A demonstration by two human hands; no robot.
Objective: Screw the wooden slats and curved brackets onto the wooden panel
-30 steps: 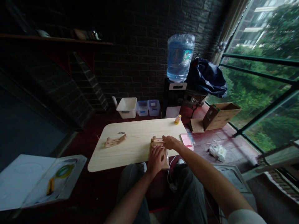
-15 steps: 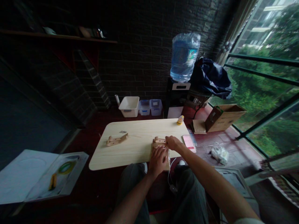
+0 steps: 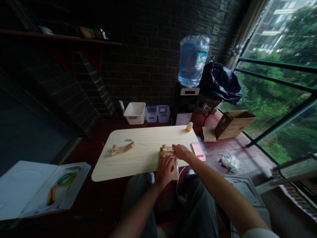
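Observation:
At the front edge of the pale wooden table (image 3: 141, 152), my left hand (image 3: 165, 169) lies with fingers stretched over a brown, box-like piece (image 3: 176, 170) with a shiny, clear-looking covering. My right hand (image 3: 181, 152) is closed around the right end of a small light wooden part (image 3: 167, 149). This part has a rounded knob at its left end and rests at the far end of the brown piece, just beyond my left fingertips. A similar wooden part (image 3: 122, 148) with small dark holes lies on the table's left. My fingers hide some of the brown piece.
A phone (image 3: 198, 152) and a small yellow-based bottle (image 3: 189, 127) are on the table's right side. Small dark pieces (image 3: 128, 140) lie left of centre. An open white case (image 3: 74, 188) stands at left. A white cable (image 3: 178, 183) hangs between my legs.
The whole view has shifted slightly, so everything appears a little further left. Both hands keep nearly the same pose on the same things.

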